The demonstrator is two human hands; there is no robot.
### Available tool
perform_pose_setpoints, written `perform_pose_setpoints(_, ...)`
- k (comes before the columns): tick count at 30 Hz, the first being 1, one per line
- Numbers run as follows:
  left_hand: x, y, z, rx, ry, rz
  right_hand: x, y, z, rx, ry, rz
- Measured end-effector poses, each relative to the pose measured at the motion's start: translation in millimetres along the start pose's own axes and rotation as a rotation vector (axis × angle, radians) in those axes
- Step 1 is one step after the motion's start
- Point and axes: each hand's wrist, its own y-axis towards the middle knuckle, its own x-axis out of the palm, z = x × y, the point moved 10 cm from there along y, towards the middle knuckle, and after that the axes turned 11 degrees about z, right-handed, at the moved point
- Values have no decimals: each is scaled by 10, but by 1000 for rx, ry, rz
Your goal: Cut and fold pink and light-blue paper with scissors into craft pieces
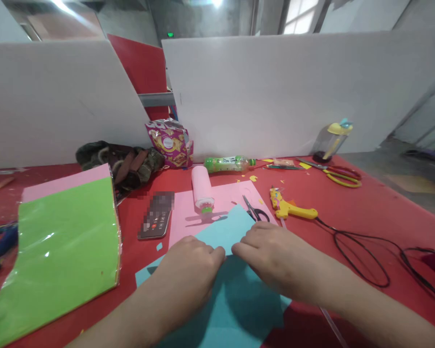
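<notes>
A light blue sheet of paper (248, 299) spans the space between my hands, with one corner pointing away from me. My left hand (192, 266) is closed on the paper's left part, and my right hand (270, 251) pinches it just to the right, the thumbs close together. The fingertips are hidden under the knuckles. Beneath the blue paper's far corner lies a pink sheet (181, 208). A bottle wrapped in pink paper (202, 186) lies on it, green cap toward me. Small black-handled scissors (255, 210) rest just beyond my right hand.
A yellow glue gun (293, 209) with a black cord lies right; large scissors (342, 176) and a drinking bottle (331, 140) stand farther back. A phone (156, 217) and a green paper pack (67, 246) lie left. Behind are a green bottle (224, 164), snack bag (172, 142) and white boards (275, 92).
</notes>
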Motion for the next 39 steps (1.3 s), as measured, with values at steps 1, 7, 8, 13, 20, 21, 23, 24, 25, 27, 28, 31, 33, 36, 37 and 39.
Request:
perform_pose_setpoints(1, 9, 3, 24, 11, -15, 8, 15, 8, -23, -12, -11, 11)
perform_pose_setpoints(7, 29, 10, 79, 45, -7, 18, 56, -21, -9, -19, -49, -13)
perform_pose_setpoints(8, 25, 10, 72, 44, 2, 14, 55, -30, 19, -7, -55, -38)
perform_pose_setpoints(13, 17, -17, -106, -34, 63, -35, 14, -98, 223, 84, -115, -158)
perform_pose_setpoints(20, 85, -144, -546, -172, 10, -79, -99, -247, 477, 170, -154, -112)
perform_pose_setpoints(21, 101, -171, -610, -195, 19, -98, -101, -264, 505, 181, -148, -110)
perform_pose_setpoints(23, 76, -213, -739, -257, 72, -101, -103, -285, 551, 206, -141, -111)
perform_pose_setpoints(24, 42, -229, -791, -292, 112, -93, -107, -285, 566, 218, -145, -109)
perform_pose_setpoints(25, -8, -237, -825, -323, 154, -73, -112, -279, 576, 229, -154, -105)
perform_pose_setpoints(27, -124, -220, -798, -338, 203, -4, -108, -248, 558, 236, -173, -109)
perform_pose_setpoints(28, -193, -195, -735, -321, 202, 56, -98, -222, 524, 225, -175, -112)
perform_pose_setpoints(31, -336, -107, -413, -183, 109, 234, -47, -125, 332, 132, -145, -107)
perform_pose_setpoints(33, -277, -61, -193, -83, 23, 225, -42, -65, 185, 58, -118, -58)
perform_pose_setpoints(36, -121, -20, 20, -2, -81, 140, -97, -16, 21, -13, -78, 68)
perform_pose_setpoints(37, -91, -11, 60, 13, -89, 127, -117, -12, -14, -24, -69, 104)
perform_pose_setpoints(39, -47, 2, 107, 34, -76, 106, -138, -12, -50, -27, -59, 147)
